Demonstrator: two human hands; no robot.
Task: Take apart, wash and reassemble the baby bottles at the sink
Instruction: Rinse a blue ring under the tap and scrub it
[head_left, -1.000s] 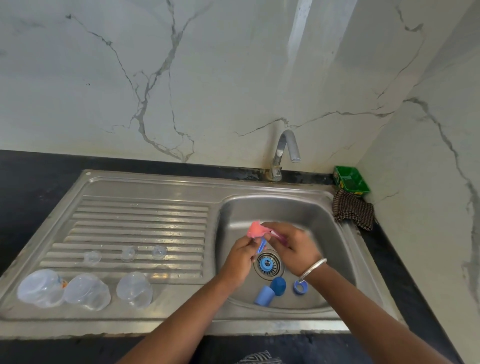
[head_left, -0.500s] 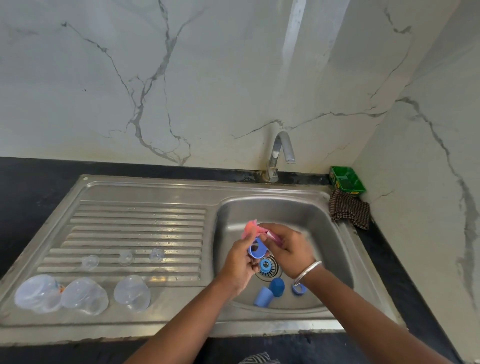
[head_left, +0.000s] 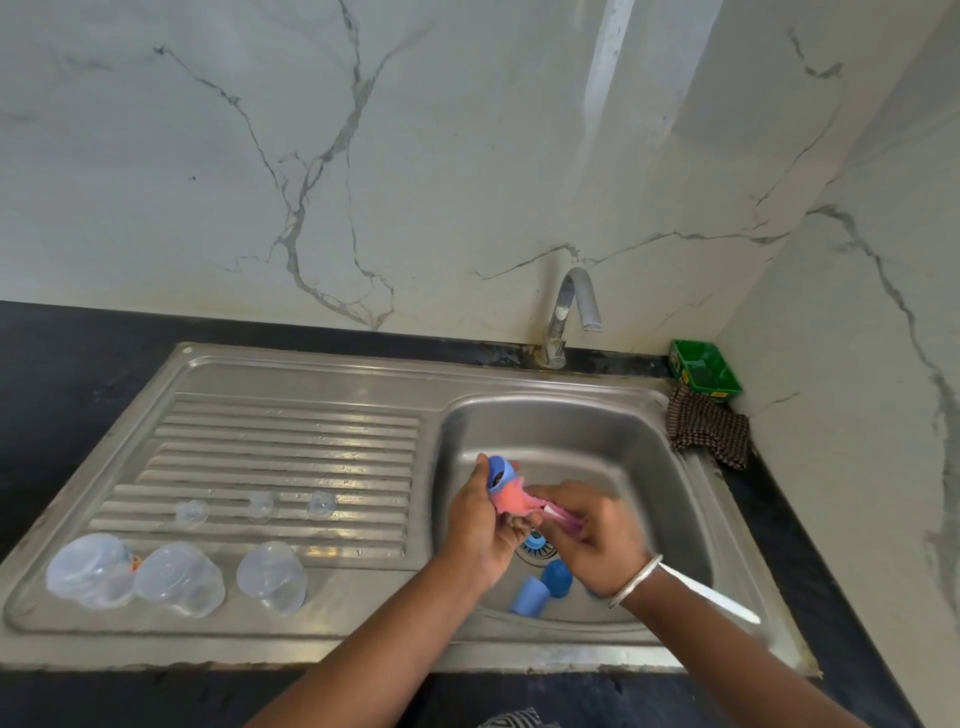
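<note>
Over the steel sink basin, my left hand grips a blue bottle ring. My right hand holds the pink handle of a bottle brush, whose pink sponge head presses against the ring. Two blue caps lie on the basin floor by the drain. On the drainboard to the left lie three clear bottles and, behind them, three clear teats.
A chrome tap stands behind the basin; no water shows at its spout. At the back right corner sit a green tray and a checked cloth. Black countertop surrounds the sink, with marble walls behind and to the right.
My left hand has turned the blue ring and raised it above the pink sponge head. My right hand has moved the brush handle lower and to the right.
</note>
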